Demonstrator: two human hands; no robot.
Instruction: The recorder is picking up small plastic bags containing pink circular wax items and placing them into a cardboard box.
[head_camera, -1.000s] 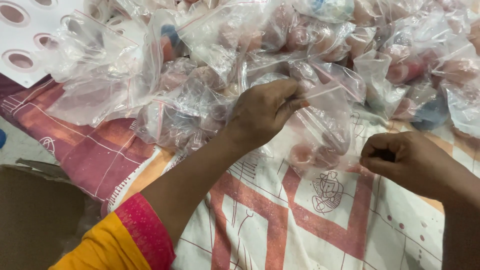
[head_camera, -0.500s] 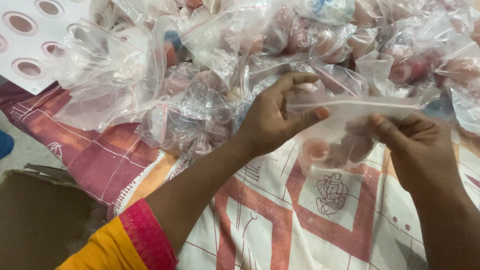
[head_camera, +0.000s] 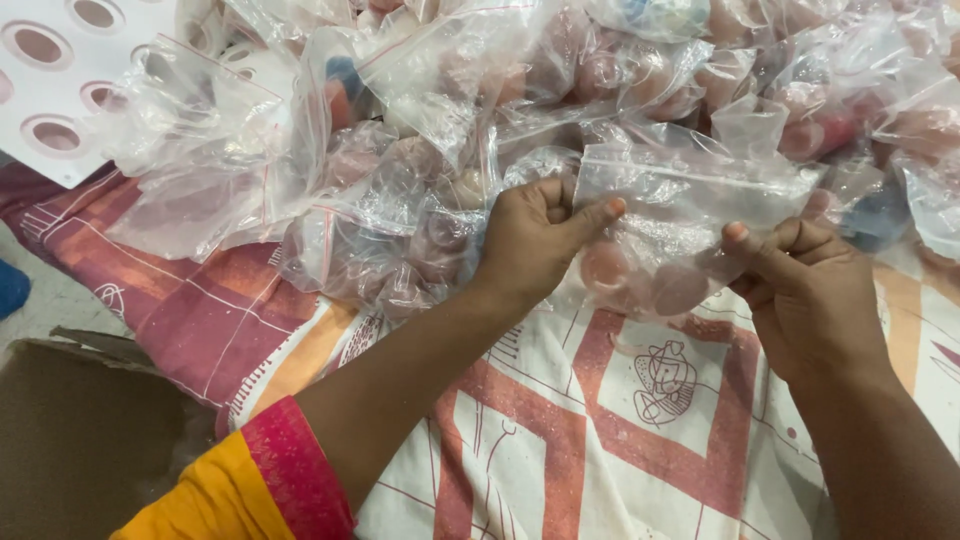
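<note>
above the patterned cloth (head_camera: 620, 440), the left hand (head_camera: 535, 240) and right hand (head_camera: 805, 285) pinch the two ends of a clear bag (head_camera: 680, 215), holding it taut between them. the bag holds a few round pinkish pieces (head_camera: 640, 280) and hangs just in front of a pile of similar filled bags (head_camera: 400, 130). a white tray with round holes (head_camera: 60, 70) lies at far left, with brown cardboard (head_camera: 80, 440) below it.

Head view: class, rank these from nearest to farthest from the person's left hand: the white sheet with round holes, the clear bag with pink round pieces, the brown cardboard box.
From the left hand:
1. Clear bag with pink round pieces, gripped at its left end.
2. Brown cardboard box, lower left corner.
3. White sheet with round holes, upper left corner; close to the box's distance, so this order is tentative.
</note>
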